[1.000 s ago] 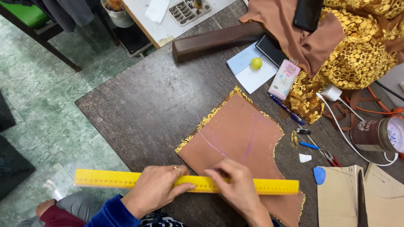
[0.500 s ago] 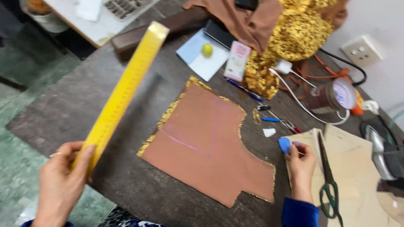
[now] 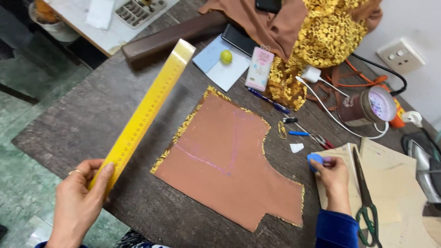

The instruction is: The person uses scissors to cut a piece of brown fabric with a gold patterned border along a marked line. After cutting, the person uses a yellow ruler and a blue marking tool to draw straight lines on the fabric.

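one long yellow ruler (image 3: 146, 112), tilted up off the table, gripped at its near end by left hand (image 3: 78, 202), thumb and fingers closed round it. one blue tailor's chalk (image 3: 315, 160) pinched in right hand (image 3: 334, 179), fingertips shut on it, just right of one brown cut fabric piece (image 3: 229, 156) edged in gold, lying flat. one pair of green-handled scissors (image 3: 365, 202) on card patterns (image 3: 395, 183). dark wooden table (image 3: 82, 124); green tiled floor (image 3: 23, 92) to the left.
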